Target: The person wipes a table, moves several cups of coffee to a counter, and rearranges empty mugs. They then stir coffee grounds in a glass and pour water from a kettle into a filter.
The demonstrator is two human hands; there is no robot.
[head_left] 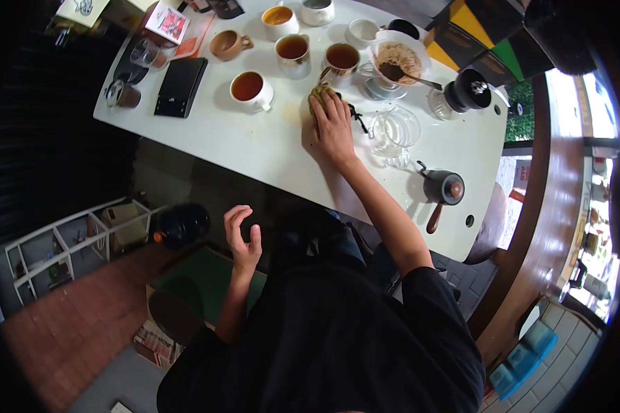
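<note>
My right hand (pixel 332 124) reaches out over the white table (pixel 255 148) and presses down on a green cloth (pixel 319 91), fingers closed over it. The cloth lies just in front of a cup of dark liquid (pixel 342 58). My left hand (pixel 242 239) hangs below the table's near edge with its fingers spread and curled, holding nothing. A white cup of tea (pixel 249 89) stands to the left of my right hand.
Several cups (pixel 293 49) line the far side. A white dripper with coffee grounds and a spoon (pixel 398 60), a black grinder (pixel 467 91), a glass server (pixel 394 131), a dark kettle (pixel 442 189), a black scale (pixel 180 86). A white shelf (pixel 69 248) stands on the floor at left.
</note>
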